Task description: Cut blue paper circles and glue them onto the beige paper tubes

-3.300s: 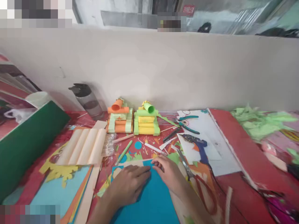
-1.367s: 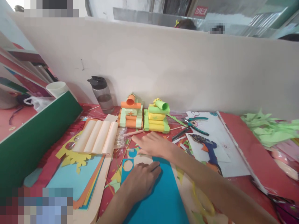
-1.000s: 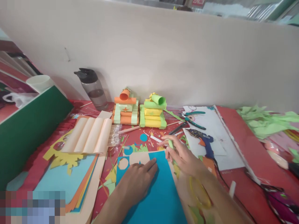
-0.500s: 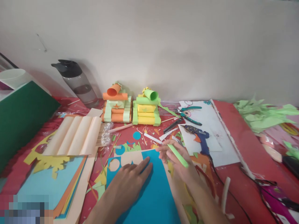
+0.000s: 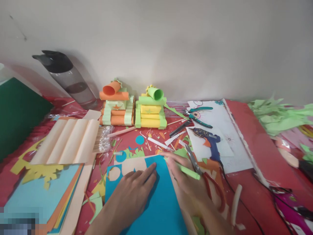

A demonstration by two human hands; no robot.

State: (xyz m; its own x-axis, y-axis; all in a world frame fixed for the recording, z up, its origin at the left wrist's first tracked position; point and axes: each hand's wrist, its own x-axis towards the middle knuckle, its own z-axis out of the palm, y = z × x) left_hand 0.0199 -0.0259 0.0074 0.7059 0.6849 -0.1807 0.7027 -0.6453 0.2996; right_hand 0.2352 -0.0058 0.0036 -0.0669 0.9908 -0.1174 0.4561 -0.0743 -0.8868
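Observation:
My left hand (image 5: pixel 137 189) lies flat on a sheet of blue paper (image 5: pixel 162 199), its fingers stretched toward the top edge. Circles and other shapes are cut out of the sheet's upper left part. My right hand (image 5: pixel 182 173) is at the sheet's upper right edge, its fingers closed round a light green pen (image 5: pixel 188 171); the pen's tip is hidden by the fingers. Just right of this hand lie scissors (image 5: pixel 194 160) with red handles, partly covered by the wrist. Blue paper discs (image 5: pixel 140 140) lie beyond the sheet among scraps.
Two paper-tube models, one orange (image 5: pixel 117 107) and one yellow-green (image 5: pixel 151 109), stand by the wall. A glue gun (image 5: pixel 211 142) and teal-handled pliers (image 5: pixel 199 117) lie right. Coloured sheets (image 5: pixel 39 192), corrugated paper (image 5: pixel 66 142) and a bottle (image 5: pixel 68 81) are left.
The pen has tilted flatter in my right hand, which has shifted slightly. More of the scissors shows beside it. My left hand stays flat on the blue paper. The view has shifted a little.

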